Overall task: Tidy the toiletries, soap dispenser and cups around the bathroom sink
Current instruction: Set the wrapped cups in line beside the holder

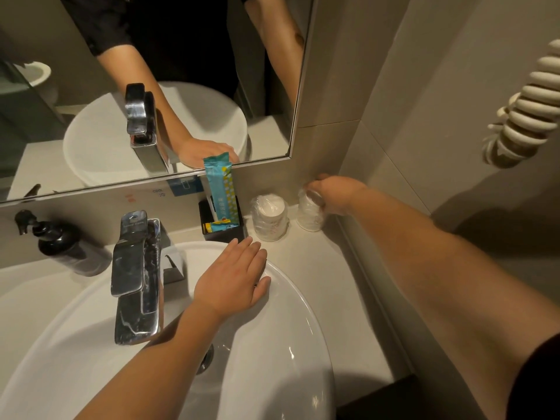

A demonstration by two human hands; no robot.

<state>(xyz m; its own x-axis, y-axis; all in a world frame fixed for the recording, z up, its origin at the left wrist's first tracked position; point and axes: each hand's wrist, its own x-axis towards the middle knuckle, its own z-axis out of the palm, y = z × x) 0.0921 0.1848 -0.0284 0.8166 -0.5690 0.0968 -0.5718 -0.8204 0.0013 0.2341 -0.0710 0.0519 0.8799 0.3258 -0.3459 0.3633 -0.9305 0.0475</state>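
— Which step is the person doing now?

— I think it is the cups. The right hand (331, 194) is closed around the top of the plastic-wrapped white paper cup (309, 212) in the corner of the pale table (306, 262), close to the wall. A second wrapped white cup (269, 218) stands just beside it, apart from the hand. The left hand (231, 281) lies flat and released on the rim of the round white basin (291, 301), holding nothing.

— How to do it well?

— Hold the cup lightly, because the wrap may slip, and set it upright in line with the other cup, near the black square holder (224, 228) with the teal sachet (221, 192).

— What is not clear?

— The fingers hide the top of the cup, so I cannot tell if it is lifted or standing. The black pump soap bottle (65, 244) is dark and its label is not readable.
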